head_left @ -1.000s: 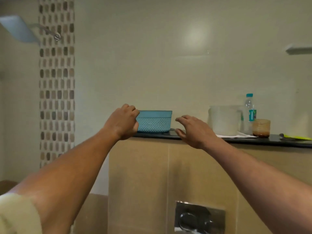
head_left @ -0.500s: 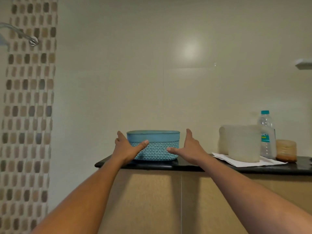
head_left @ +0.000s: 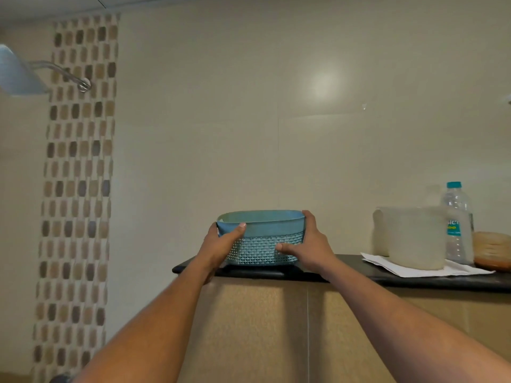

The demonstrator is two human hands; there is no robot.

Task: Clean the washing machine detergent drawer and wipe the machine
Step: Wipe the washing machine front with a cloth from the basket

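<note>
I see the left hand (head_left: 221,244) and right hand (head_left: 311,244) gripping the basket (head_left: 265,246) by its ends at the ledge (head_left: 414,280); the bottle (head_left: 456,214) label is blurred beyond reading.

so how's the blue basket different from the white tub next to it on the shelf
The blue basket is teal with a woven lower half; the white tub is plain and pale. The left hand and right hand grip the basket; the tub stands untouched. The tub sits on white paper; none shows under the basket. Both are at the dark shelf.
</note>
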